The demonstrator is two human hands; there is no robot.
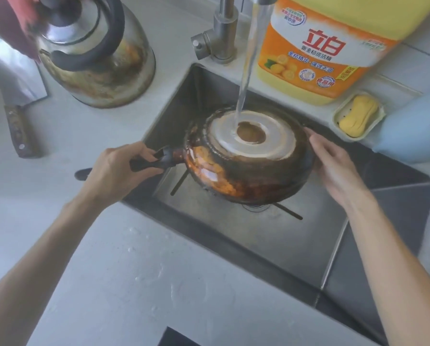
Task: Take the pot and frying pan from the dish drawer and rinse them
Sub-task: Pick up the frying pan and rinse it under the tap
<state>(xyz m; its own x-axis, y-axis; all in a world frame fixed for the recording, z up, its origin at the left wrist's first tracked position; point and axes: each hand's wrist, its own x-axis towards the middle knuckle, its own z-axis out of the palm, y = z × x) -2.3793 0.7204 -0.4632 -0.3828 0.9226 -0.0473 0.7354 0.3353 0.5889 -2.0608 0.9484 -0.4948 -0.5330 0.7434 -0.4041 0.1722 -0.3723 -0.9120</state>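
Two bare hands over the sink (234, 248), both on the frying pan (249, 156). Left hand (116, 171): fingers curled tight round the black handle (154, 162), thumb on top, handle end poking out behind the palm. Right hand (333, 161): fingers straight and together, fingertips (308, 133) flat against the pan's far-right rim, not wrapped round it.

Pan is upside down, tilted, held above the sink floor between the two hands. Underside faces up: pale ring with brown centre, scorched brown-orange wall toward the left fingers.

Water stream (246, 71) from the tap (221, 28) lands on the pale ring, just beyond the left fingers, left of the right fingertips.

Beyond the right fingertips: yellow soap bar (358, 116) in a pale dish (338, 113), then a big yellow-orange detergent jug (326, 46) on the sink edge. Far beyond the left fingers: stained steel kettle (96, 58) on the counter (109, 270). Left of that hand, well apart: cleaver (19, 116), wooden handle toward the viewer.
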